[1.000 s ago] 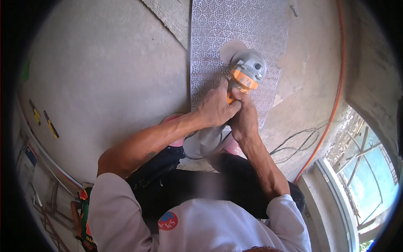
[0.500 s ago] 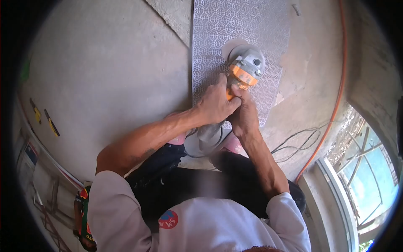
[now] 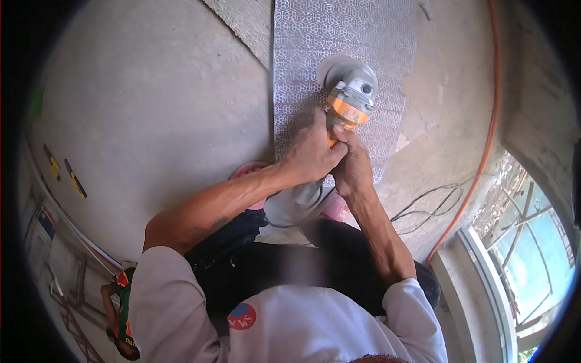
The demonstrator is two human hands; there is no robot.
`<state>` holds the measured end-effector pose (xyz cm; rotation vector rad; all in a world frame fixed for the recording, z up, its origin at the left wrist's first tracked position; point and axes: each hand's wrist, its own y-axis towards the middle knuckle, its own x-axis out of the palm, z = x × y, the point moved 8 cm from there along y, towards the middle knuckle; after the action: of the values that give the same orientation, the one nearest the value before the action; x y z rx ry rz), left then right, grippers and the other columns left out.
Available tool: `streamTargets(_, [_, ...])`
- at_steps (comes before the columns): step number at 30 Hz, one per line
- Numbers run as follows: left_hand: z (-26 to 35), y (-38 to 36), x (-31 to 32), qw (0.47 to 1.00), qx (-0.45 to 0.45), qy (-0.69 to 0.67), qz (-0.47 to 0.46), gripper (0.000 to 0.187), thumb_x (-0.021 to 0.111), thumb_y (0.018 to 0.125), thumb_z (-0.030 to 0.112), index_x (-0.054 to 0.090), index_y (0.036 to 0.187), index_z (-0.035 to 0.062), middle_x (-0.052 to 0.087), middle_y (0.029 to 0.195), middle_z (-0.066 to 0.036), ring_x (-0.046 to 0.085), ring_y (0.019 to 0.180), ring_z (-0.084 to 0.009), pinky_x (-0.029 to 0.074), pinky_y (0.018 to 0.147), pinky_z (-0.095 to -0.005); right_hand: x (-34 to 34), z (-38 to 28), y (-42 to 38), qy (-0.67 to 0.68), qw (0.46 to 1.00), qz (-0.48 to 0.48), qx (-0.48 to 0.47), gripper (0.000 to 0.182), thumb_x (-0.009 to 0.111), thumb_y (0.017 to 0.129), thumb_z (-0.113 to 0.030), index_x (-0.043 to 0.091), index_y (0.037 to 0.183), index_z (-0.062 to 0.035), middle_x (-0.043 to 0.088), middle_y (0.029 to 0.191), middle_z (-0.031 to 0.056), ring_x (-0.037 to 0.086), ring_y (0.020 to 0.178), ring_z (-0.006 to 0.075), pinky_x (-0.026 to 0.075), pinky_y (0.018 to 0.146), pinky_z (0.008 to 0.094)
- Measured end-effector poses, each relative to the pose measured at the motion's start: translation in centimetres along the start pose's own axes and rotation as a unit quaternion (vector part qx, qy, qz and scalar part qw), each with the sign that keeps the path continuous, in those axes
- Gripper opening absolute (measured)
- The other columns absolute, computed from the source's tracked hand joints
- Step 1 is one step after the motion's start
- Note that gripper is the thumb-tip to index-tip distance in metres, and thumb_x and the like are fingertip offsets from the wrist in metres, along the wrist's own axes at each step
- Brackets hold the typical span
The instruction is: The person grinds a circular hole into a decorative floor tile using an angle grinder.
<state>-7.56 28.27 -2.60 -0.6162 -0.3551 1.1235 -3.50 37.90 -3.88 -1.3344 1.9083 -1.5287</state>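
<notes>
An orange and grey angle grinder [image 3: 350,107] is held in both of my hands, its head pointing away from me. My left hand [image 3: 310,148] wraps round the body from the left. My right hand [image 3: 353,164] closes on it from the right, lower down, with the thumb along the orange casing. The grinder's round disc [image 3: 330,64] shows partly beneath the head, over a silvery sheet [image 3: 296,91] with an embossed pattern. That sheet lies on the concrete floor, and my hands overlap its lower part.
Two yellow-black cutter knives [image 3: 75,177] lie on the floor at the left. An orange hose [image 3: 485,154] and loose dark cable [image 3: 433,209] run at the right, beside a window frame [image 3: 484,272]. Another person [image 3: 123,314] is at the lower left.
The whole view has shifted slightly, with the sheet and grinder a little farther left and up. More of the pink slipper shows by my left forearm. Both hands keep the same grip.
</notes>
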Motion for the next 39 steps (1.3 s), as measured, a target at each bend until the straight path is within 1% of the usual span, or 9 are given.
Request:
streamTargets(2, [0.7,0.1,0.0,0.999,0.006,0.010,-0.036,0.050,0.056,0.084,0.024,0.033,0.116,-0.0059,0.058,0.088,-0.038,0.057,0.088,-0.0561,0.046,0.078,-0.0575,-0.2,0.2,-0.4,0.017,0.999,0.022,0.015,0.044,0.070,0.085,-0.024,0.058,0.121,-0.0031,0.062,0.113,0.0090,0.059,0.105,0.0218,0.048,0.092,0.0401])
streamTargets(8, [-0.1,0.1,-0.3,0.999,0.037,0.012,0.033,0.050,0.057,0.082,0.024,0.033,0.115,-0.0063,0.058,0.086,-0.037,0.058,0.085,-0.0563,0.046,0.076,-0.0578,0.5,-0.5,-0.4,-0.046,0.999,0.000,-0.013,0.049,0.070,0.084,-0.027,0.056,0.124,-0.0035,0.060,0.115,0.0091,0.058,0.107,0.0250,0.048,0.092,0.0467])
streamTargets(14, [-1.0,-0.7,-0.1,0.998,-0.020,0.052,-0.026,0.049,0.056,0.084,0.026,0.034,0.113,-0.0059,0.059,0.086,-0.036,0.058,0.086,-0.0558,0.046,0.076,-0.0574,-0.5,1.3,-1.1,-0.019,0.998,0.043,0.047,0.048,0.070,0.084,-0.024,0.056,0.125,-0.0049,0.058,0.119,0.0090,0.055,0.111,0.0241,0.048,0.090,0.0457])
streamTargets(23, [-1.4,-0.5,-0.6,0.999,0.012,0.027,0.024,0.049,0.058,0.083,0.025,0.034,0.112,-0.0062,0.059,0.083,-0.035,0.059,0.086,-0.0547,0.046,0.075,-0.0573,0.7,1.0,-0.5,-0.017,1.000,-0.001,0.016,0.048,0.068,0.086,-0.024,0.055,0.126,-0.0015,0.061,0.114,0.0102,0.059,0.105,0.0249,0.049,0.090,0.0459])
streamTargets(26, [-1.1,-0.8,-0.5,0.998,-0.007,0.051,-0.030,0.050,0.061,0.082,0.024,0.034,0.110,-0.0072,0.060,0.082,-0.036,0.061,0.080,-0.0542,0.048,0.072,-0.0570,0.4,1.2,-1.4,-0.009,0.999,0.031,0.043,0.046,0.069,0.086,-0.024,0.056,0.125,-0.0016,0.061,0.114,0.0102,0.059,0.106,0.0248,0.049,0.089,0.0455])
streamTargets(29, [-1.0,-0.7,-0.6,0.999,-0.003,0.051,-0.017,0.049,0.061,0.082,0.024,0.034,0.109,-0.0070,0.059,0.082,-0.037,0.061,0.081,-0.0545,0.049,0.073,-0.0564,0.5,1.1,-1.1,-0.017,0.999,0.024,0.035,0.049,0.069,0.086,-0.025,0.055,0.126,-0.0015,0.060,0.116,0.0112,0.059,0.107,0.0260,0.049,0.089,0.0466])
streamTargets(32, [-1.0,-0.3,-0.6,0.998,0.046,0.037,0.020,0.052,0.058,0.083,0.025,0.032,0.113,-0.0091,0.059,0.080,-0.036,0.058,0.081,-0.0557,0.047,0.072,-0.0572,0.2,1.3,-0.2,-0.017,1.000,0.008,0.022,0.052,0.070,0.085,-0.028,0.054,0.127,-0.0015,0.059,0.119,0.0124,0.057,0.109,0.0277,0.048,0.090,0.0507])
streamTargets(35, [-0.8,-0.7,-0.8,0.999,0.000,0.054,-0.003,0.050,0.058,0.083,0.025,0.033,0.111,-0.0090,0.058,0.079,-0.036,0.058,0.080,-0.0557,0.047,0.072,-0.0573,0.3,1.6,-0.7,-0.013,0.999,0.015,0.036,0.053,0.070,0.085,-0.030,0.053,0.127,-0.0013,0.057,0.119,0.0129,0.055,0.112,0.0289,0.046,0.090,0.0542])
streamTargets(39, [-1.2,-0.8,-1.2,0.997,-0.002,0.076,-0.025,0.050,0.057,0.083,0.026,0.033,0.110,-0.0084,0.058,0.080,-0.035,0.058,0.080,-0.0561,0.047,0.073,-0.0575,0.5,1.8,-1.0,-0.018,0.999,0.023,0.043,0.053,0.070,0.084,-0.030,0.054,0.125,-0.0017,0.057,0.119,0.0126,0.054,0.112,0.0298,0.045,0.090,0.0558])
